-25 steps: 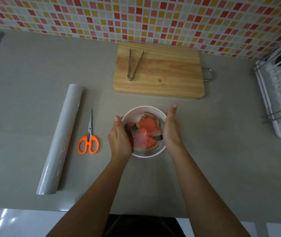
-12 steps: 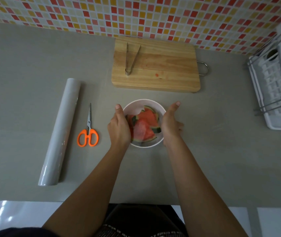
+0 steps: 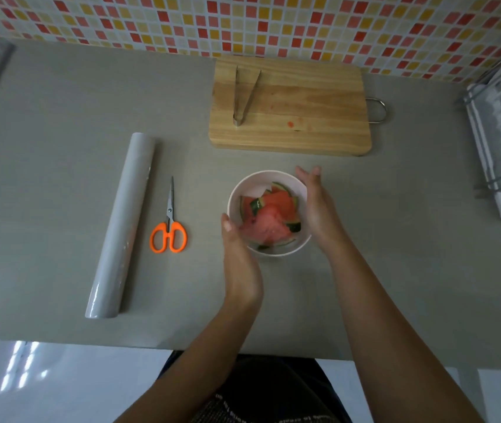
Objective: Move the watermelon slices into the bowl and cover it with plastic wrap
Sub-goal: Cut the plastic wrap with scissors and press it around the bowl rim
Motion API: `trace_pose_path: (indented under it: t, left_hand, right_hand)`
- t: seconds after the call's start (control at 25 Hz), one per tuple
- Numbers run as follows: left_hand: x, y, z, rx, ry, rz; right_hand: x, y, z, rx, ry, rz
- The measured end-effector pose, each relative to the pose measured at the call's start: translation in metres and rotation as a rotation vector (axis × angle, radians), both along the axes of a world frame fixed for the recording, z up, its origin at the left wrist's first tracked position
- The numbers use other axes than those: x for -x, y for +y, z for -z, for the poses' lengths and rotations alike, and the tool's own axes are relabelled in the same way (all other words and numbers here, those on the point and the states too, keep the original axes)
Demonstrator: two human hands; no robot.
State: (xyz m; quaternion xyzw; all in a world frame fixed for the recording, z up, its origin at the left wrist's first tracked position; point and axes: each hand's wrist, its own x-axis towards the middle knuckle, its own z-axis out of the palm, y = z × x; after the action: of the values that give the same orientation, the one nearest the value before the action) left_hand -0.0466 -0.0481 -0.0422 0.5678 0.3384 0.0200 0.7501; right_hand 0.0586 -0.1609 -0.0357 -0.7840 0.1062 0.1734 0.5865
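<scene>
Presently, watermelon slices point(image 3: 270, 215) lay piled in the white bowl point(image 3: 244, 186), mid-counter, in front of the cutting board point(image 3: 304, 117). Left hand point(image 3: 240, 261) flanked the bowl's near-left rim, right hand point(image 3: 316, 206) its right rim. Fingers of both were straight, held together, gripping nothing. Rim contact: cannot tell. Plastic wrap roll point(image 3: 121, 224) lay well left, scissors point(image 3: 169, 230) beside it.

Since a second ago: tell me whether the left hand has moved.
Yes. The left hand has drawn back toward the person along the bowl's near-left side, and now lies past the scissors' handles.
</scene>
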Motion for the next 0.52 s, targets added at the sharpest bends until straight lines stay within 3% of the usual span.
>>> trace_pose_path:
  t: [0.08,0.12,0.2,0.24,0.36,0.52]
  left_hand:
    - [-0.019,0.011,0.002,-0.105,-0.019,0.115]
    - [-0.036,0.025,0.001,-0.123,-0.038,0.158]
    - [-0.063,0.056,-0.002,-0.121,-0.085,0.192]
    - [-0.065,0.065,-0.001,-0.123,-0.101,0.166]
    - [-0.047,0.056,0.006,-0.126,-0.167,0.138]
    - [-0.045,0.022,0.019,-0.008,-0.199,0.099]
  right_hand:
    - [0.003,-0.005,0.000,0.054,0.076,-0.011]
    - [0.007,-0.008,-0.001,0.174,0.082,0.002]
    - [0.015,-0.017,-0.001,0.420,0.002,0.059]
    - [0.017,-0.018,-0.001,0.408,-0.073,0.102]
    - [0.013,-0.008,0.002,0.001,-0.238,0.080]
    - [0.010,0.007,0.015,-0.279,-0.229,0.109]
